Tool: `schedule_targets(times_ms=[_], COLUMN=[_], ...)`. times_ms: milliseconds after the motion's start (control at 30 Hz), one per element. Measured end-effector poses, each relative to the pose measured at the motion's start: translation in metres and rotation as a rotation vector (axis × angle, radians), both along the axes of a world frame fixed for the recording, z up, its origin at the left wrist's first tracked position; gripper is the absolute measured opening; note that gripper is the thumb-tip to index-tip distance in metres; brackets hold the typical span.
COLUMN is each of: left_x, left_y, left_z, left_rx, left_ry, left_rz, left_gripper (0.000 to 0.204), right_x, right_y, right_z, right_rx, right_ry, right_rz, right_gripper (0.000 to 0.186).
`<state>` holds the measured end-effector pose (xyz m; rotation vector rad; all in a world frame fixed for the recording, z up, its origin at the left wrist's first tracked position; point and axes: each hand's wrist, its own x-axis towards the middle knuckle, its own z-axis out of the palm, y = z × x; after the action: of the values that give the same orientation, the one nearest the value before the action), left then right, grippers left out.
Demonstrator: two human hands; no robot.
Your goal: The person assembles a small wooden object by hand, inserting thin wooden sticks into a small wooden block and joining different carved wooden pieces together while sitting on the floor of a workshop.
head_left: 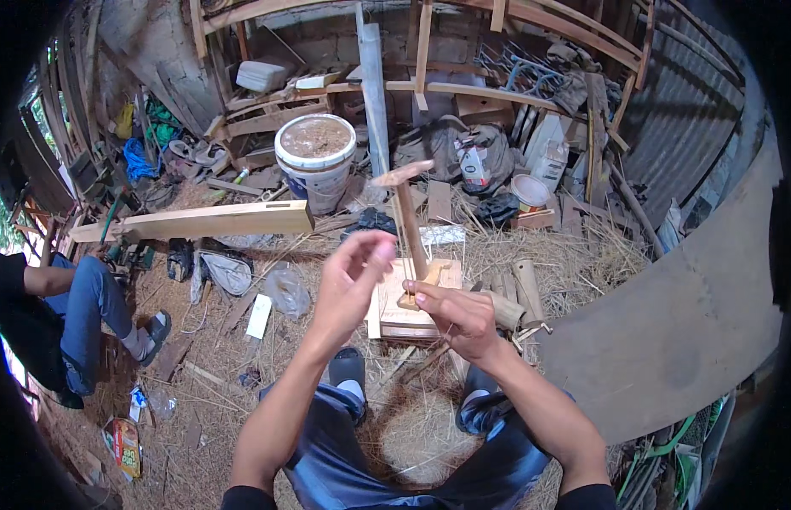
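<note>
My right hand [462, 314] grips a small pale wooden piece [409, 300] between thumb and fingers, over a stacked wooden block [394, 316] on the ground. To its left and slightly higher, my left hand [354, 276] is raised with its thumb and forefinger curled together. Whatever those fingertips pinch, if anything, is too small to make out. An upright wooden post [410, 225] rises behind my hands, topped by a flat wooden crosspiece [403, 173]. Thin pale lines run beside the post toward my right hand. A tan shaped piece of wood [433, 270] shows just beyond my right fingers.
A person [89, 310] sits at the left near a long plank [208, 223]. Behind the post stand a white bucket [317, 157] and a grey pipe [375, 102]. A large grey sheet [667, 331] lies at right. Straw and bamboo pieces [524, 285] litter the ground.
</note>
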<state>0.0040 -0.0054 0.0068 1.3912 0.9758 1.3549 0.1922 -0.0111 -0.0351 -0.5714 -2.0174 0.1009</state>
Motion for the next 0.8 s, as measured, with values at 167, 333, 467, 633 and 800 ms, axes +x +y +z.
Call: schedule_targets(times_ms=[167, 333, 467, 633, 800], left_x=[-0.012, -0.02, -0.021, -0.022, -0.022], left_y=[0.026, 0.055, 0.068, 0.064, 0.045], left_z=[0.024, 0.016, -0.001, -0.011, 0.005], left_rx=[0.211, 0.174, 0.152, 0.183, 0.282], left_ry=[0.008, 0.108, 0.032, 0.003, 0.091], left_rz=[0.237, 0.071, 0.019, 0.03, 0.132], left_gripper=[0.036, 0.029, 0.03, 0.039, 0.036], right_x=[-0.001, -0.002, 0.0, -0.001, 0.003], right_y=[0.003, 0.014, 0.019, 0.007, -0.007], right_z=[-0.006, -0.018, -0.023, -0.007, 0.012], right_rx=[-0.077, -0.188, -0.49, -0.847, -0.679], right_ry=[-0.073, -0.085, 0.054, 0.369, 0.291], right_rz=[0.042, 0.063, 0.08, 0.127, 0.122], right_gripper=[0.038, 0.032, 0.022, 0.019, 0.021])
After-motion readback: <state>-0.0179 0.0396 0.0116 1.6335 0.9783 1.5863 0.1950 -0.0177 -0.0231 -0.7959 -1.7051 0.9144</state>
